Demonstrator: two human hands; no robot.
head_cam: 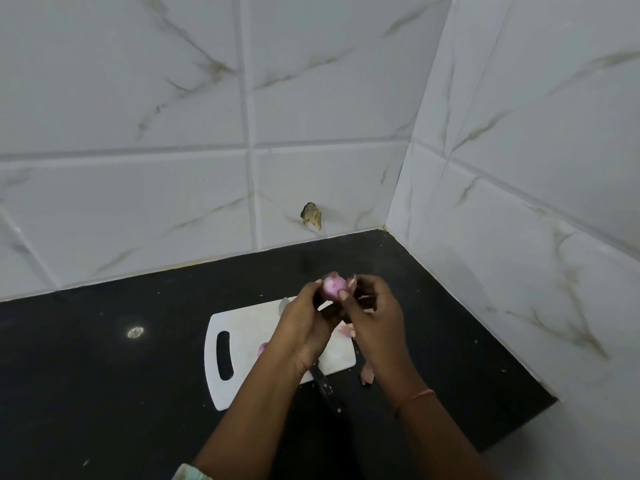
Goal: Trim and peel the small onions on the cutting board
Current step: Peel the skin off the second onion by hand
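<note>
You are pinching the small onion [333,287] between left hand [304,327] and right hand [375,320] above the cutting board's [242,327] far edge; its slick surface risks slipping free onto the desk [104,375].

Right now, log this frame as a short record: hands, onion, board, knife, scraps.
left hand: holds the onion
right hand: fingertips pinch the onion
onion: pink, raised above the board
board: white, on black counter
second onion: on board, mostly hidden
knife: lying down, handle off board edge
peel scraps: right of board
</note>
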